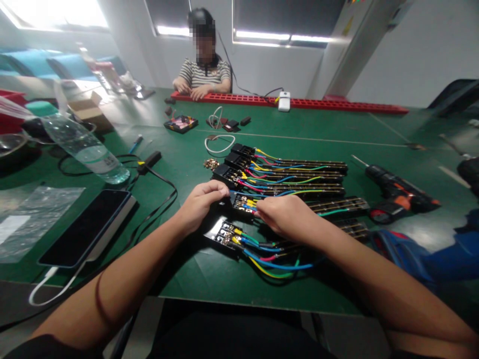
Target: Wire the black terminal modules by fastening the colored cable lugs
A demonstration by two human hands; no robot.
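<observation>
My left hand (204, 202) is closed with thumb and fingertips on the left end of a black terminal block (243, 205). Yellow, blue and red wire ends sit in that block's brass terminals. At its right side my right hand (286, 214) is closed, its fingertips pinched at the coloured wires; the exact grip is hidden. Nearer me lies another black terminal block (224, 237), with yellow, green, blue and red wires running right. Beyond my hands several similar black blocks (226, 174) are wired to long black strips with brass bars (318, 189).
A cordless screwdriver (389, 187) and a blue power tool (404, 257) lie at right. At left are a phone (86, 229), a tilted plastic bottle (84, 142) and black cables. Small brass parts (211, 164) lie beyond the blocks. A person (204, 75) sits opposite, behind a red rail (318, 103).
</observation>
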